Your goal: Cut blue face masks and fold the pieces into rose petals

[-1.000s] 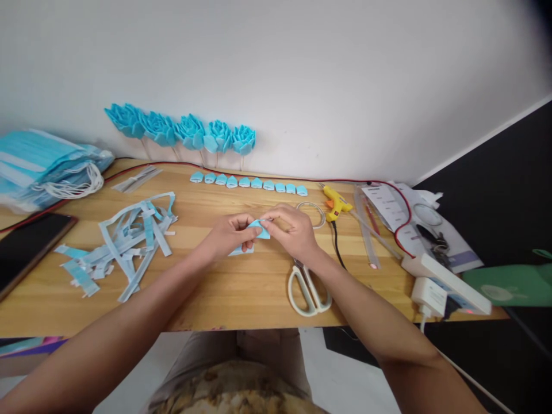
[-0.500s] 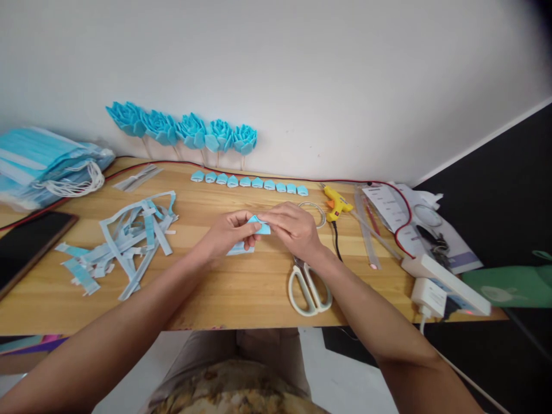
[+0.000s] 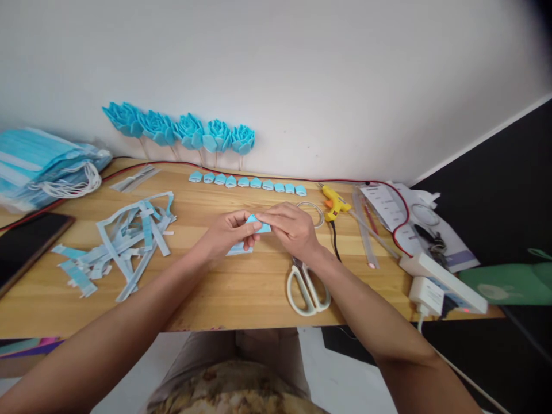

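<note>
My left hand (image 3: 229,232) and my right hand (image 3: 291,229) meet over the middle of the wooden table (image 3: 215,293). Both pinch a small light-blue folded piece (image 3: 259,224) between thumb and fingertips. More light-blue material (image 3: 238,250) lies on the table under my left hand. A row of several small blue folded petals (image 3: 248,182) lines the back of the table. Several finished blue flowers (image 3: 181,127) lean on the wall behind them.
White-handled scissors (image 3: 307,287) lie beside my right wrist. A yellow glue gun (image 3: 335,203) and a tape ring (image 3: 313,210) sit to the right. Cut blue strips (image 3: 125,238) lie at left, with a stack of face masks (image 3: 38,167) and a phone (image 3: 23,241). A power strip (image 3: 444,276) sits at the right edge.
Both hands stay in place. My fingers have closed further over the blue piece, folding it smaller.
</note>
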`<action>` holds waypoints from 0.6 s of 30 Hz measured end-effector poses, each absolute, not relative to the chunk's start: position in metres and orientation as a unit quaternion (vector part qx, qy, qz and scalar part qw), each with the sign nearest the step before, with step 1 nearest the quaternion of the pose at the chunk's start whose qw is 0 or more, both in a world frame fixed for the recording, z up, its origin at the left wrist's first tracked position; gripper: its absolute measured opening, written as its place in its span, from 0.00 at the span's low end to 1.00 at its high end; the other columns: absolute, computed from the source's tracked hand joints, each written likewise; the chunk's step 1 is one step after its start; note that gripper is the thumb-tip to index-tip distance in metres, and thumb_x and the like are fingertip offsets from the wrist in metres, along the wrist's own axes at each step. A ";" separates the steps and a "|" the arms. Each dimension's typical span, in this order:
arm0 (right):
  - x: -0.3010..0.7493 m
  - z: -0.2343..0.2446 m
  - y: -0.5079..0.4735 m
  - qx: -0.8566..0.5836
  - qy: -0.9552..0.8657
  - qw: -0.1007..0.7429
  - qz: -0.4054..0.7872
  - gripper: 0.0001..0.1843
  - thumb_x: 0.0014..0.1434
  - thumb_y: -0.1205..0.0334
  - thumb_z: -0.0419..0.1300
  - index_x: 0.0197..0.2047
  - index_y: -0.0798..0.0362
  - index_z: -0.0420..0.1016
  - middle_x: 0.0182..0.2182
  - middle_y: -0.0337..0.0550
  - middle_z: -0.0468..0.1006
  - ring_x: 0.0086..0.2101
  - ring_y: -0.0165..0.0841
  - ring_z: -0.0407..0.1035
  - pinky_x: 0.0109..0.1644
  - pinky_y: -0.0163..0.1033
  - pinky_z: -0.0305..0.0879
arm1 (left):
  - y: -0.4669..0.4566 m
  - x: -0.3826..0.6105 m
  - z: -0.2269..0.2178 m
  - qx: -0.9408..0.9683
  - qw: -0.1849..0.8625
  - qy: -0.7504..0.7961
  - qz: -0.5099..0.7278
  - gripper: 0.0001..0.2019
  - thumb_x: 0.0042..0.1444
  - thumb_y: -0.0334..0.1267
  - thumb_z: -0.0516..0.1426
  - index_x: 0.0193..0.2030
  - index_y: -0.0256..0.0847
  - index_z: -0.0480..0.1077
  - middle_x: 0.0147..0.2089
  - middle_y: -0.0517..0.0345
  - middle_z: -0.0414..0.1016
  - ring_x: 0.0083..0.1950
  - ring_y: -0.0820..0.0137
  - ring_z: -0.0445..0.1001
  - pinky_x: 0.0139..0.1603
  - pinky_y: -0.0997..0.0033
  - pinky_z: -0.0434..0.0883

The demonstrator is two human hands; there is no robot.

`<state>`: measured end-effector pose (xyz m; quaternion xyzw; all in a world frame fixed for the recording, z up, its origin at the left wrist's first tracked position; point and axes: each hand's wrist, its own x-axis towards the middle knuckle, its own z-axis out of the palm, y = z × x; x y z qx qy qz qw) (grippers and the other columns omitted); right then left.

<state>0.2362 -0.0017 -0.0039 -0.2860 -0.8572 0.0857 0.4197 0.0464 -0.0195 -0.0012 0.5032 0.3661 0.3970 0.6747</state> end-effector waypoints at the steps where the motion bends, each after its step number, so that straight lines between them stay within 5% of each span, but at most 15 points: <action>1: 0.236 -0.004 -0.002 -0.285 -0.858 0.419 0.081 0.17 0.63 0.68 0.52 0.46 0.43 0.80 0.38 0.43 0.82 0.39 0.35 0.74 0.43 0.44 0.69 | -0.020 0.047 -0.001 0.501 0.676 0.364 0.399 0.17 0.47 0.49 0.66 0.29 0.37 0.69 0.24 0.62 0.72 0.21 0.78 0.67 0.22 0.77 0.64; 8: 0.236 -0.005 -0.002 -0.289 -0.853 0.418 0.117 0.18 0.63 0.68 0.52 0.48 0.44 0.79 0.40 0.43 0.81 0.41 0.35 0.73 0.45 0.45 0.68 | -0.018 0.047 -0.003 0.479 0.679 0.367 0.418 0.16 0.46 0.47 0.66 0.28 0.37 0.69 0.23 0.62 0.72 0.21 0.78 0.67 0.24 0.76 0.65; 12: 0.234 0.001 -0.008 -0.360 -0.791 0.429 0.246 0.18 0.65 0.65 0.51 0.54 0.45 0.73 0.43 0.42 0.80 0.43 0.34 0.73 0.49 0.43 0.67 | -0.016 0.047 -0.004 0.473 0.665 0.380 0.436 0.14 0.47 0.44 0.66 0.28 0.36 0.69 0.23 0.61 0.73 0.21 0.77 0.67 0.23 0.76 0.64; 18: 0.232 0.007 -0.012 -0.416 -0.697 0.428 0.398 0.15 0.62 0.54 0.57 0.51 0.49 0.72 0.40 0.42 0.79 0.41 0.33 0.73 0.47 0.39 0.67 | -0.014 0.045 -0.009 0.484 0.634 0.376 0.471 0.12 0.51 0.43 0.63 0.28 0.37 0.68 0.23 0.62 0.72 0.22 0.77 0.67 0.24 0.76 0.65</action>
